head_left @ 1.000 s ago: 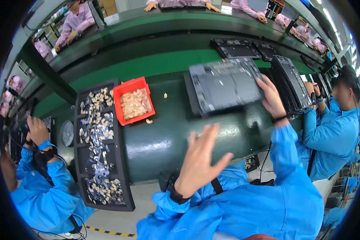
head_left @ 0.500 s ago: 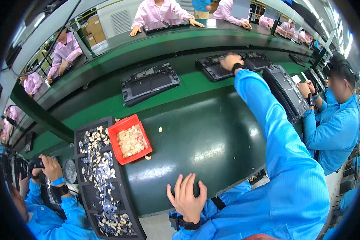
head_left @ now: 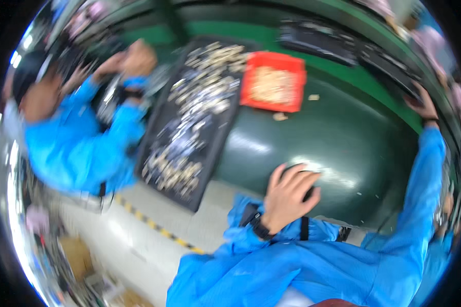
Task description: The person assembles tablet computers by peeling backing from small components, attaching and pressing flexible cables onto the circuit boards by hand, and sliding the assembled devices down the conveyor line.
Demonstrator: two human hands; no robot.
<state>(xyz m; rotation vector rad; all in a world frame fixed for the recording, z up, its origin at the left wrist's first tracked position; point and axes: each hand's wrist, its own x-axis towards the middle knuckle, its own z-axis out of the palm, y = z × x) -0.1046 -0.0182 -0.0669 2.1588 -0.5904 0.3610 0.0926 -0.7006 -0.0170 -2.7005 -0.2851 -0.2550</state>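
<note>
My left hand (head_left: 291,198) is open, fingers spread, over the near edge of the dark green tabletop (head_left: 317,138), holding nothing. Far to the right, my right hand (head_left: 426,106) reaches out at arm's length. Its fingers close on the right end of a black laptop base (head_left: 389,62) with exposed innards, though blur softens the grip. Another laptop base (head_left: 317,40) lies just left of it on the green strip. A red bin (head_left: 299,77) of small cream-coloured pieces stands beyond my left hand. Beside it, a black compartment tray (head_left: 210,163) carries cream and dark scraps.
Two loose cream pieces, one a scrap (head_left: 313,97), lie by the red bin. A co-worker in a blue smock (head_left: 77,148) works at the left, hands raised near the tray. Yellow-black tape (head_left: 153,225) marks the floor below.
The view has swung left and down, blurring the scene. My right hand has gone from above the far laptop bases to one's right end. My left hand stays spread at the table edge.
</note>
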